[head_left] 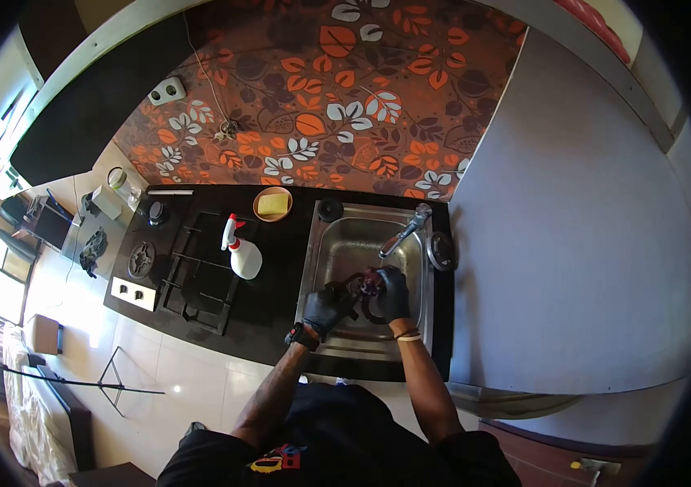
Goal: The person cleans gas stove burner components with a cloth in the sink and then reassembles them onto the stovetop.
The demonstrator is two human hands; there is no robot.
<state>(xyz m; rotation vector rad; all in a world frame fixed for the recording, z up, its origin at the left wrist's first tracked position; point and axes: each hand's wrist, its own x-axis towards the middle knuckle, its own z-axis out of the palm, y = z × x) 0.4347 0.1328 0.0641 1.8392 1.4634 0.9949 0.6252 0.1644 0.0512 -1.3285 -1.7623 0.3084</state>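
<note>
Both my hands wear black gloves and work over the steel sink (310, 284). My left hand (327, 309), with a dark watch at its wrist, is closed at the left of the basin on a dark, curved part (356, 286). My right hand (394, 292) is closed on the same part from the right, below the tap (405, 231). A small reddish-brown patch shows between the fingers. The part looks ring-like with a curved edge hanging down, but the gloves hide much of it and its kind is unclear.
Left of the sink stand a white spray bottle (245, 258) with a red-and-white trigger and a bowl (259, 213) holding a yellow sponge (273, 204). Farther left lies the gas hob with a black grate (190, 264) and a burner (142, 259). A pale panel (573, 219) borders the right.
</note>
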